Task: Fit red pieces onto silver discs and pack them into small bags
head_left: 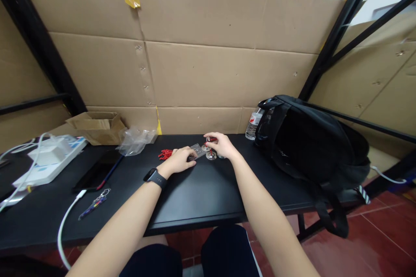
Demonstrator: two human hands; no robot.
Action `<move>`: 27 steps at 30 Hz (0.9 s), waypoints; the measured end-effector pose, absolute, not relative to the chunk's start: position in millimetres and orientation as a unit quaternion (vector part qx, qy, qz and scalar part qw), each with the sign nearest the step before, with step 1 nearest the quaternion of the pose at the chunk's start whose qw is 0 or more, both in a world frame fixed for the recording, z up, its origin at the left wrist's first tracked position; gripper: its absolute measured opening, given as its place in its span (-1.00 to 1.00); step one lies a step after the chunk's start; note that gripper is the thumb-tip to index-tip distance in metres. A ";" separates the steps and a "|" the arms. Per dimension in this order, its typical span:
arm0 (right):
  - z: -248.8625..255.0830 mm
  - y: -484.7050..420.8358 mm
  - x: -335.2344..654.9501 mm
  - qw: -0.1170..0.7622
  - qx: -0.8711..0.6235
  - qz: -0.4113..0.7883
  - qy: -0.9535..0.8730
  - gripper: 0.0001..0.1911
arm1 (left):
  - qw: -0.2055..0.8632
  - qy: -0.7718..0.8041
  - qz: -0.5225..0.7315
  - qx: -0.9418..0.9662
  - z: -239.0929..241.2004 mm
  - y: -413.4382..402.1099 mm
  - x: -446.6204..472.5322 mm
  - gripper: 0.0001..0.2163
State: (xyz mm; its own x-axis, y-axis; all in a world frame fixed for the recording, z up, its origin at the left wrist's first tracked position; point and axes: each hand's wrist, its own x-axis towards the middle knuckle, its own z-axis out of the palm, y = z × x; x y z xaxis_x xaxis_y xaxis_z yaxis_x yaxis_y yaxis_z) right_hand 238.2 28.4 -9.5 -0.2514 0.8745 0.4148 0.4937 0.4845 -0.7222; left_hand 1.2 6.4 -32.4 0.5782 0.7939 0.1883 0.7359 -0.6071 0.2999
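My left hand (182, 159), with a dark watch on its wrist, rests on the black table. Its curled fingers are closed on the edge of a small clear plastic bag (198, 150). A bunch of red cords (165, 154) lies just beyond that hand. To the right, my right hand (222, 143) is closed in a pinch over several small round shiny pieces with red parts. One shiny round piece (211, 155) lies below its fingers on the table. Something small and red shows between thumb and fingers; its exact kind is too small to tell.
A black backpack (312, 143) and a water bottle (253, 124) stand at right. At left are an open cardboard box (100, 127), crumpled clear plastic (134, 140), a phone (97, 171), a keychain (94, 204) and a white power strip (52, 164). Cardboard walls (208, 73) enclose the back.
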 end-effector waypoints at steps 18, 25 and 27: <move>12.1 -6.1 233.7 0.178 -0.490 0.122 -0.845 -0.60 | 0.179 0.392 0.110 0.896 -28.2 -4.4 -6.6 -0.66; 9.6 -5.6 231.4 0.094 -0.514 0.113 -0.845 -0.71 | 0.160 0.377 0.076 0.909 -27.3 -8.4 -9.9 -0.58; 10.6 -6.6 230.1 0.089 -0.520 0.100 -0.843 -0.71 | 0.164 0.377 0.057 0.910 -26.6 -9.7 -10.6 -0.56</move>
